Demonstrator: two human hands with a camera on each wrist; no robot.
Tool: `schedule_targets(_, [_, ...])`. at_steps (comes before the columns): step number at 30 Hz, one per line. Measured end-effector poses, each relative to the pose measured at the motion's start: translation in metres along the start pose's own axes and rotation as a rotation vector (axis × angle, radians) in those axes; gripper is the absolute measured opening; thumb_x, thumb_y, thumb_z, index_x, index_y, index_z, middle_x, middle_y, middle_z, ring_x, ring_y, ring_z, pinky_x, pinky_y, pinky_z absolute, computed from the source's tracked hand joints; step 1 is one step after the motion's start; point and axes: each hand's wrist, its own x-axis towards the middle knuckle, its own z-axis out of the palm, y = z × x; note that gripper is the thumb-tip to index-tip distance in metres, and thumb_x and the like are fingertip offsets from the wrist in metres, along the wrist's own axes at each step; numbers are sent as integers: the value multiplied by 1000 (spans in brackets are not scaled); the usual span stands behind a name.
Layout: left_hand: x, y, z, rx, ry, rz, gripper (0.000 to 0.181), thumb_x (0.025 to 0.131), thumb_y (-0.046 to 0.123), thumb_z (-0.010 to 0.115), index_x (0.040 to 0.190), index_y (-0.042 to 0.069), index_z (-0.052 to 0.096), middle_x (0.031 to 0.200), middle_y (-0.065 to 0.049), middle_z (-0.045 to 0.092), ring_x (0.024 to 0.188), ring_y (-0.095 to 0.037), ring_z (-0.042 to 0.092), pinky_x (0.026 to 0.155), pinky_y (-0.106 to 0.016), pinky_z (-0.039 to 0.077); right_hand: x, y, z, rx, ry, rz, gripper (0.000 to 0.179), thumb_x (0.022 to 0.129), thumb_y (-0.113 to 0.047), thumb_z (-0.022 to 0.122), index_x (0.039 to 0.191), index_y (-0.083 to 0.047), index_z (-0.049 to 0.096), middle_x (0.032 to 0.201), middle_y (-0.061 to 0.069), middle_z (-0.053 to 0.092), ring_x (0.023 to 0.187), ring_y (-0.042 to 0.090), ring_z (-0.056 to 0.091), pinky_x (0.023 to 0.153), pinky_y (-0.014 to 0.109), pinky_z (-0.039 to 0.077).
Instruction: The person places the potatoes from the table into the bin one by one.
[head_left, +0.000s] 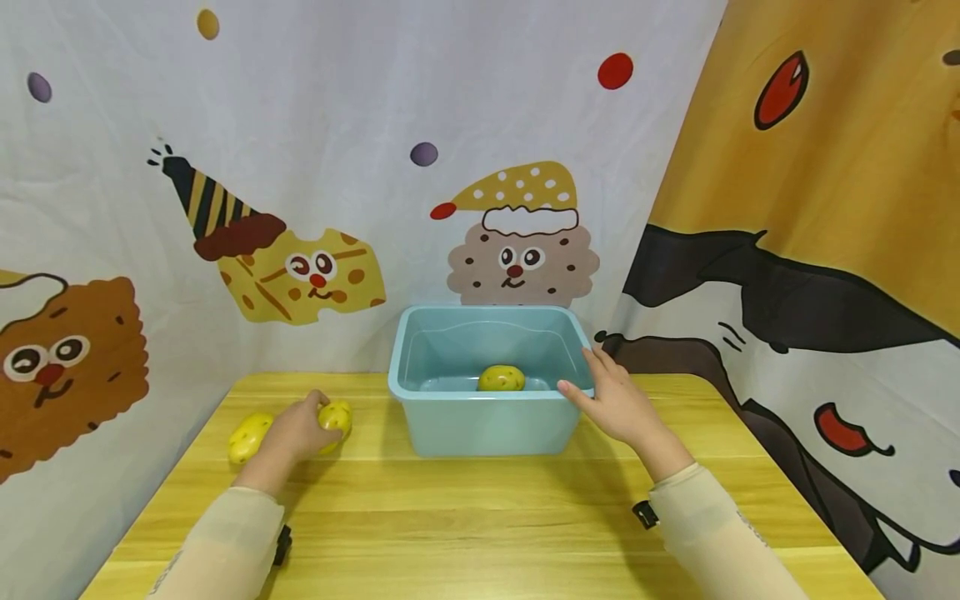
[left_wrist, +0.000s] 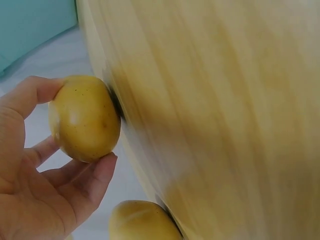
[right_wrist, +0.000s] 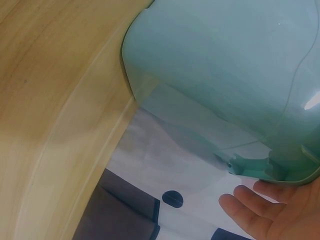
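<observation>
Q. What lies in the foreground?
A. Two sleeves, left sleeve and right sleeve, both cut off by the lower edge; one black clip shows at the left cuff, a second at the right.

Q. How many potatoes are there?
A. Three. The held potato is at the left of the bin, in the left hand; the loose potato lies on the table beside that hand; the third potato is inside the single bin.

Q. And the fingers?
A. Left: thumb and fingertips pinch the held potato from opposite sides. Right hand: fingers extended and slightly spread at the bin's right rim, thumb set apart at the near corner.

Q. Which parts are obscured?
A. The bin's front wall hides the underside of the third potato. The left hand covers part of the held one; whether that touches the table cannot be told. In the left wrist view the frame cuts the loose potato; in the right, three fingers show below the rim, the thumb out of sight.
</observation>
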Motion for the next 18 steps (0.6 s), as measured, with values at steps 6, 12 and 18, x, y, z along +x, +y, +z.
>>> schedule_targets(6, [-3, 1, -1, 0, 5, 16, 67, 83, 33, 77, 130, -5, 48, 114, -29, 63, 95, -41, 63, 77, -54, 50, 0, 0, 0, -5, 1, -3, 92, 97, -66, 44, 158, -1, 23, 162, 26, 19, 142, 52, 27, 107, 71, 29])
schedule_targets(12, [-6, 4, -3, 11, 18, 31, 67, 83, 32, 77, 131, -5, 48, 115, -29, 63, 96, -41, 63, 77, -54, 51, 0, -1, 0, -1, 4, -7, 91, 98, -65, 45, 158, 0, 23, 162, 26, 18, 142, 52, 27, 107, 71, 29])
schedule_targets(18, [-10, 9, -5, 14, 21, 34, 67, 83, 32, 77, 131, -5, 48, 115, -28, 64, 95, -41, 63, 76, -54, 51, 0, 0, 0, -3, 6, -7, 91, 98, -65, 45, 157, 0, 23, 162, 26, 18, 142, 52, 27, 108, 71, 28])
